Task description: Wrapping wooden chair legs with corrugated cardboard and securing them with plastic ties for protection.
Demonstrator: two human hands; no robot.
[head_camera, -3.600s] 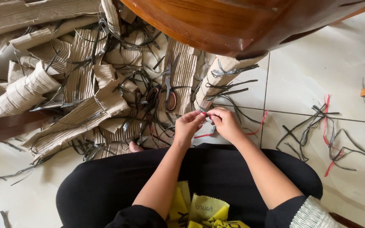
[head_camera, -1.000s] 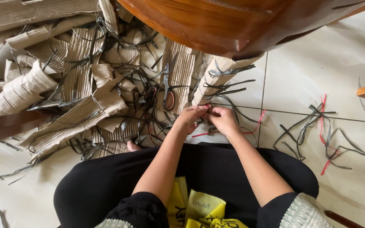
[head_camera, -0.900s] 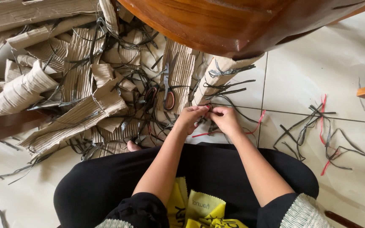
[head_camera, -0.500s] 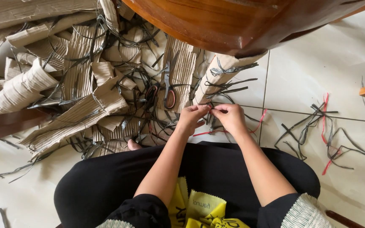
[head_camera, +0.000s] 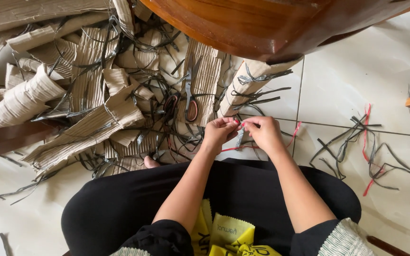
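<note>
- The left hand (head_camera: 219, 132) and the right hand (head_camera: 262, 133) are drawn close together just above the lap, fingertips facing, both pinched on one short grey strip (head_camera: 239, 138) that hangs down between them.
- That strip sits in the air between the two hands, over the white tiled floor (head_camera: 357, 76), just in front of the black-clad knees.
- It looks thin, light and limp, likely to bend or twist at the slightest pull. I judge it is best held near its upper end with fingertips, as here. A red strand (head_camera: 236, 149) runs just below the hands, and whether it is joined to the strip cannot be told.
- One pair of scissors (head_camera: 189, 97) with dark handles lies on the pile ahead, well within reach, untouched.
- Crumpled pieces of corrugated cardboard (head_camera: 91, 118) cover the floor to the left; too many overlap to count surely, well over ten.
- Dark strips lie tangled through the cardboard, uncounted. A looser scatter of strips (head_camera: 357, 142), dark with a few red ones, lies to the right.
- One curved wooden furniture edge (head_camera: 262, 23) overhangs the top of the view.
</note>
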